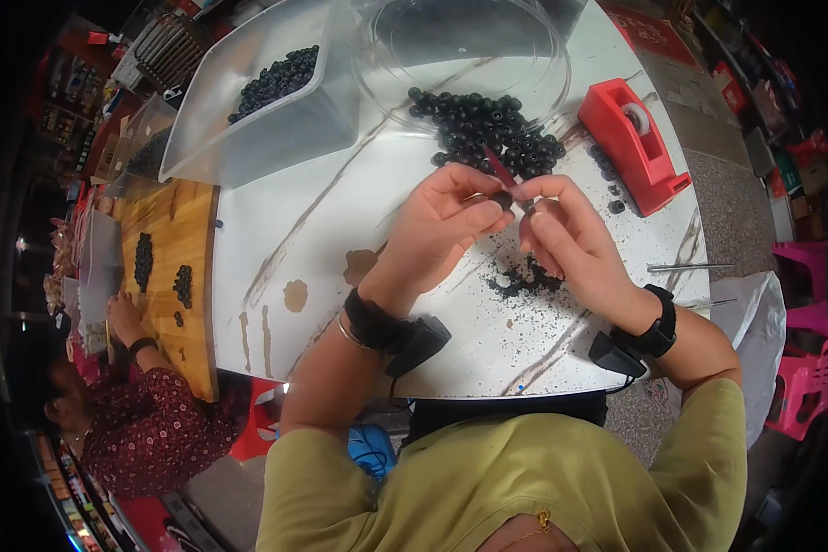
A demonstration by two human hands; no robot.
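Observation:
My left hand [451, 221] pinches a dark round bead [502, 199] between thumb and fingertips. Close beside it, the fingers of my right hand [570, 230] are closed on a slim dark-red tool [499, 166] that slants up and away toward the far side; its working end is hidden at the fingertips. Just beyond both hands lies a loose heap of black beads [488, 124], some showing a hole. Below the hands, dark shavings [523, 278] are scattered over the white marbled table [313, 212].
A clear bin [258, 147] of black beads stands far left, beside a round clear lid [469, 55]. A red tape dispenser [630, 147] sits right, near several loose beads and metal rods [690, 267]. Leftward, a co-worker's hand [124, 317] is over a wooden board [166, 258].

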